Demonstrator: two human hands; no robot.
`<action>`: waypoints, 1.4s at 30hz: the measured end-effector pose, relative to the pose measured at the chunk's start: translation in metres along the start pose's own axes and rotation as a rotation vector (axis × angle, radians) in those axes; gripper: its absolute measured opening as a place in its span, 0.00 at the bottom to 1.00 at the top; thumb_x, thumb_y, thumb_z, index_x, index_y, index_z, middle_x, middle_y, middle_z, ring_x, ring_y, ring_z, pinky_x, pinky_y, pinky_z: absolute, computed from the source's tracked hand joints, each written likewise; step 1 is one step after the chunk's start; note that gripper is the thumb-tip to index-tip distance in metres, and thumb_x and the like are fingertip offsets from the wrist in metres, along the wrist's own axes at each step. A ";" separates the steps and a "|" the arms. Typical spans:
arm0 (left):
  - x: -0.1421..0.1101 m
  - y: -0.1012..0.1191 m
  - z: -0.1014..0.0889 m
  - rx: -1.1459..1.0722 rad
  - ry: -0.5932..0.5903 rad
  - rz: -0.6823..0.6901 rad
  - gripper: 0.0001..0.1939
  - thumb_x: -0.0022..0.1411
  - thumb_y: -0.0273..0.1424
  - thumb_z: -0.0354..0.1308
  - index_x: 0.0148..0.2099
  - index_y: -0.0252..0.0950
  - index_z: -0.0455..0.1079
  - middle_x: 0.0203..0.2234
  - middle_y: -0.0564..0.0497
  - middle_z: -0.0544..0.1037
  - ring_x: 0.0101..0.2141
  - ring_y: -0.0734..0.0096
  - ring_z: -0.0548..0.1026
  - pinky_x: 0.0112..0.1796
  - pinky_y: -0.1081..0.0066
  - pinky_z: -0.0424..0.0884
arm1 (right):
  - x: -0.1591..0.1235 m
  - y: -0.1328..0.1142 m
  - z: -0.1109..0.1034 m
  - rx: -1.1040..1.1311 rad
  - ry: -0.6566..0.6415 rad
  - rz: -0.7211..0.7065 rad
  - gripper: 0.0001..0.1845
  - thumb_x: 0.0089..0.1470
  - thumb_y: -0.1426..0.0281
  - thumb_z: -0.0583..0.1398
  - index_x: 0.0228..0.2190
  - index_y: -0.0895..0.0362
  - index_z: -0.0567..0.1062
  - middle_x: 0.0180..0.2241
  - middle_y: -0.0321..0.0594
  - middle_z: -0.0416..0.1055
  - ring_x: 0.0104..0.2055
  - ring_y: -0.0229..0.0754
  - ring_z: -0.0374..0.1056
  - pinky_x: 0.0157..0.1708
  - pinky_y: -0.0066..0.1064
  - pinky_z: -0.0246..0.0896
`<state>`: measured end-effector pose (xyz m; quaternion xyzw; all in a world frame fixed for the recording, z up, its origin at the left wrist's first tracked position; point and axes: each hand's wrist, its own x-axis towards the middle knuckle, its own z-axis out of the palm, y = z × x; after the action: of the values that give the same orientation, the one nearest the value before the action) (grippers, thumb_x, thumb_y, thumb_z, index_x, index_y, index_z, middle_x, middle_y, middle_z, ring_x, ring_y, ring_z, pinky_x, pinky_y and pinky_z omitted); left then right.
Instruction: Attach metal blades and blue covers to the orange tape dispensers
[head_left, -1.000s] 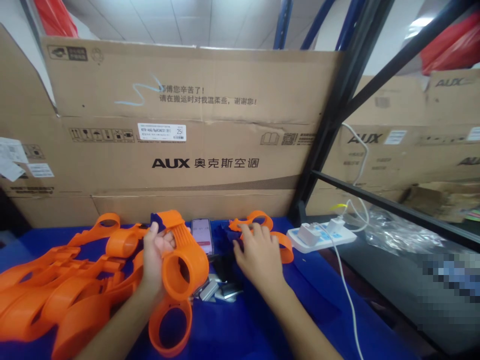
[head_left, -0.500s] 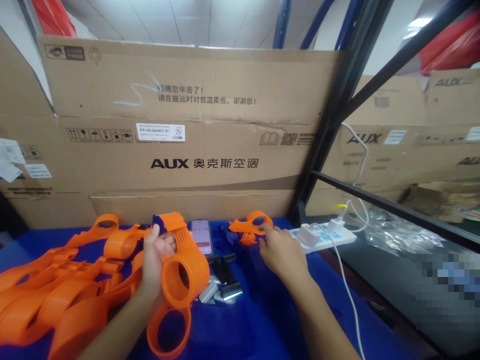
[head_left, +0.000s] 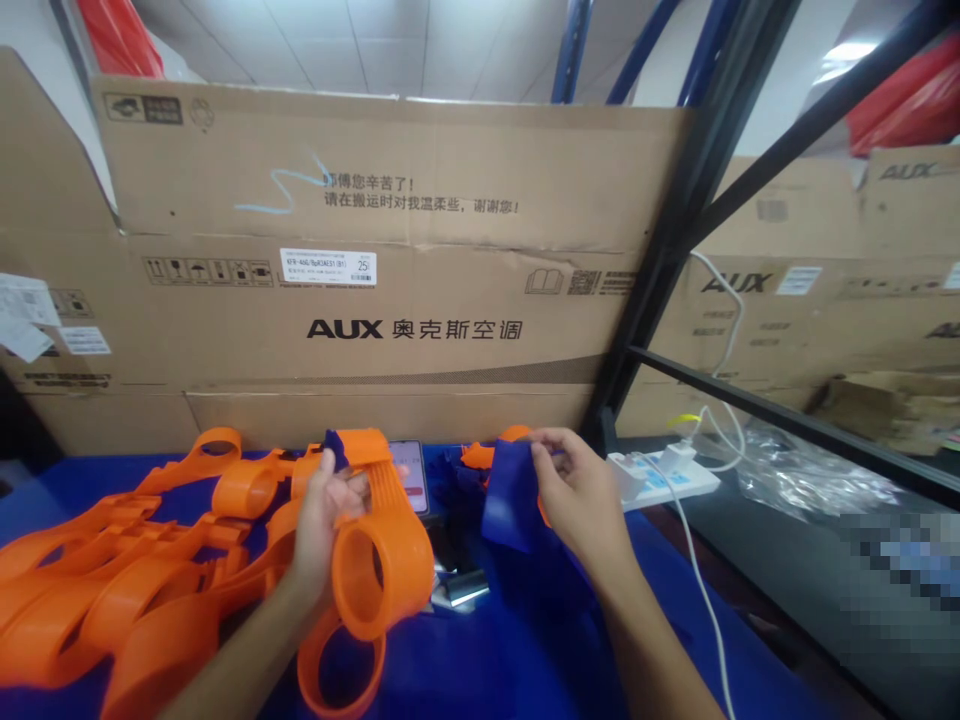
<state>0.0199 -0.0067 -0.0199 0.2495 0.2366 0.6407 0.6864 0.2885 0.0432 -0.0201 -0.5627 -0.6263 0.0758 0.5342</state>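
My left hand [head_left: 330, 515] is curled round a ringed orange plastic strap [head_left: 414, 560], its long axis running far to near. My right hand [head_left: 589, 495], thumb and fingers pinched together, holds a thin rectangular blue sheet [head_left: 510, 500] by its far right corner, right of the strap and apart from it.

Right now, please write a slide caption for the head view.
Left hand holds orange ringed part; right hand pinches blue sheet.
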 end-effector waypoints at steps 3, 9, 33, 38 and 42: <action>-0.005 -0.008 0.001 0.072 -0.142 -0.103 0.28 0.62 0.49 0.62 0.53 0.31 0.77 0.43 0.37 0.84 0.41 0.52 0.82 0.40 0.63 0.77 | -0.009 -0.012 0.013 0.329 -0.009 0.026 0.15 0.61 0.57 0.60 0.43 0.54 0.74 0.33 0.42 0.76 0.30 0.45 0.72 0.27 0.33 0.65; -0.014 -0.023 0.006 0.183 -0.195 -0.115 0.24 0.62 0.44 0.64 0.53 0.32 0.78 0.46 0.37 0.84 0.52 0.45 0.78 0.51 0.56 0.73 | -0.037 -0.038 0.040 0.635 -0.191 0.101 0.16 0.59 0.56 0.65 0.42 0.53 0.74 0.33 0.38 0.72 0.26 0.39 0.67 0.24 0.30 0.64; -0.006 -0.031 -0.004 0.176 -0.152 -0.101 0.24 0.61 0.43 0.67 0.56 0.38 0.76 0.52 0.39 0.81 0.56 0.51 0.76 0.57 0.59 0.69 | -0.050 -0.054 0.035 0.810 -0.511 -0.005 0.23 0.62 0.59 0.64 0.58 0.45 0.75 0.60 0.40 0.73 0.63 0.52 0.67 0.65 0.53 0.60; -0.001 -0.030 -0.003 0.276 -0.096 0.047 0.24 0.61 0.42 0.67 0.56 0.38 0.76 0.51 0.41 0.82 0.52 0.54 0.78 0.54 0.60 0.70 | -0.047 -0.046 0.034 0.711 -0.394 -0.089 0.25 0.60 0.64 0.67 0.58 0.44 0.75 0.59 0.42 0.73 0.62 0.52 0.68 0.66 0.53 0.58; 0.003 -0.025 -0.003 0.399 -0.081 0.148 0.24 0.62 0.39 0.68 0.58 0.38 0.74 0.52 0.42 0.81 0.52 0.55 0.77 0.50 0.64 0.72 | -0.044 -0.043 0.034 0.618 -0.357 -0.147 0.25 0.58 0.65 0.68 0.57 0.46 0.75 0.60 0.44 0.72 0.63 0.54 0.66 0.66 0.56 0.57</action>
<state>0.0375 -0.0049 -0.0387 0.4226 0.3120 0.6192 0.5836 0.2269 0.0100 -0.0299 -0.3060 -0.6962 0.3198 0.5652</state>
